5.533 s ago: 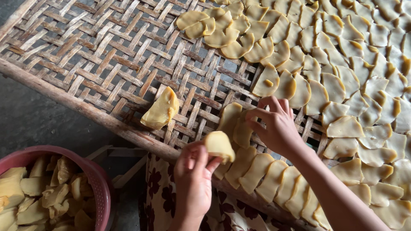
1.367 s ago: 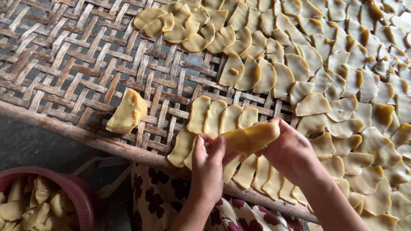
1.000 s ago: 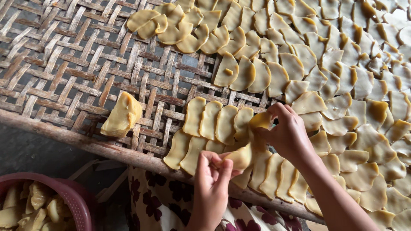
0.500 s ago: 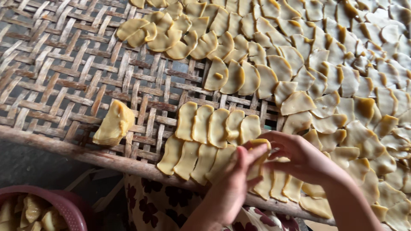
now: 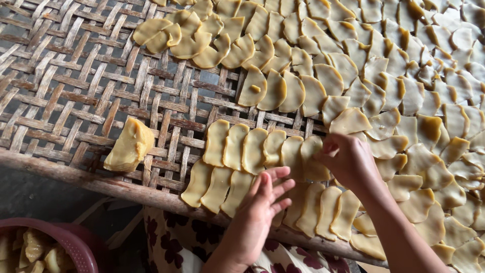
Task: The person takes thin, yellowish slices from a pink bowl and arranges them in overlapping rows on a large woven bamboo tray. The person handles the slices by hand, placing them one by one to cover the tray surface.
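2 bare hands over a woven bamboo tray (image 5: 76,96). Right hand (image 5: 351,162) pinches the edge of a pale yellow slice (image 5: 310,156), pressing it flat at the row's 3 o'clock end. Left hand (image 5: 260,205) open, fingers spread, holds nothing, rests on slices at 6 o'clock. Thick yellow chunk (image 5: 129,145) lies apart at 9 o'clock. Pink basket (image 5: 76,242) at 8 o'clock.
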